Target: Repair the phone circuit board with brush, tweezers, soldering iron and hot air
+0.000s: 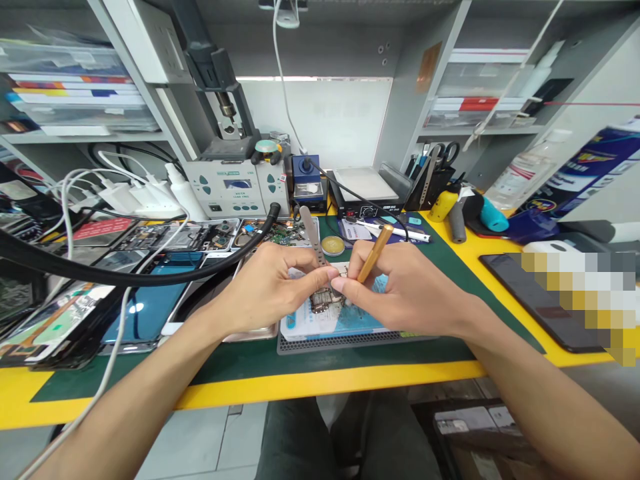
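My left hand (280, 283) is closed on a pair of grey metal tweezers (310, 230), whose rear end sticks up past the fingers. My right hand (405, 283) grips a slim tool with a gold handle (375, 255), tilted up to the right; its tip is hidden behind the fingers. Both hands' fingertips meet over a small circuit board (323, 301), which they partly cover. Under the board lies a blue and white sheet (300, 328) on a dark perforated pad (340, 343). A round tin of yellowish paste (333, 245) stands just behind the hands.
A black hose (150, 273) and white cable cross above several phone parts at left. Behind stand a hot-air station (235, 189), a blue soldering unit (307, 177) and a flat heating plate (370, 183). A dark phone (540, 303) lies at right, near bottles and a spray can (585, 167).
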Motion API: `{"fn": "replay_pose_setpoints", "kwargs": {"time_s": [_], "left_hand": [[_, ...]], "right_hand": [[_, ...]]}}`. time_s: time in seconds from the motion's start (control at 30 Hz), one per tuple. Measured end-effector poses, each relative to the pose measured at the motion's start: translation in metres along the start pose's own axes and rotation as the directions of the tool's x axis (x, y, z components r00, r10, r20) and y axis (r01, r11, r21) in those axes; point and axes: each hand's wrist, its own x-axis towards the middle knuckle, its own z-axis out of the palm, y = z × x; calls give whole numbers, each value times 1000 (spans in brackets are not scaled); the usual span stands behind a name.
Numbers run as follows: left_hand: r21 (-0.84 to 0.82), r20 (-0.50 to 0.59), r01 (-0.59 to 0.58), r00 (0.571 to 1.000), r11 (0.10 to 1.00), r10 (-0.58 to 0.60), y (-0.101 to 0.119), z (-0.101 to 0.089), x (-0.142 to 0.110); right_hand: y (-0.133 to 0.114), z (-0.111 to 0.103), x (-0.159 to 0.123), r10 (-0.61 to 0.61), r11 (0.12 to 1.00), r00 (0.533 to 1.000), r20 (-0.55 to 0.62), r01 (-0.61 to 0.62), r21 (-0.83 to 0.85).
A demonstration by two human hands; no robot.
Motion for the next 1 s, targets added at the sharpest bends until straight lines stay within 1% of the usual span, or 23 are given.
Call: {"fn": "replay_pose_setpoints", "kwargs": {"time_s": [0.07,0.17,0.27,0.37,0.47,0.53,0.73,0.87,1.0], "left_hand": [[0,2,-5,1000,1000,5,0,0,0],[14,-1,-14,1000,1000,14,-1,0,-1],[21,-7,-6,1000,1000,6,-2,0,-1],[20,-5,5,1000,1000,-5,-2,1,-1],[26,-10,-9,1000,1000,10,-1,0,0],[29,-18,-21,1000,999,22,0,0,0],[28,-25,-29,999,999,30,0,0,0],[26,-10,-21,1000,999,22,-1,0,0],[17,-6,-12,1000,1000,12,-2,1,0]], "right_hand": [[1,-1,0,16,1000,1000,-26,-16,8],[4,-3,-1,48,999,994,-102,-49,-8],[6,-5,0,60,998,991,-123,-63,-22],[6,-5,0,62,998,995,-76,-64,-29],[4,-6,-1,55,998,998,3,-55,-24],[4,-7,-1,57,998,998,29,-57,-14],[3,-13,-1,119,988,988,95,-127,90],[2,-14,-1,130,976,984,124,-150,160],[4,-12,-2,122,969,987,109,-142,203]]}}
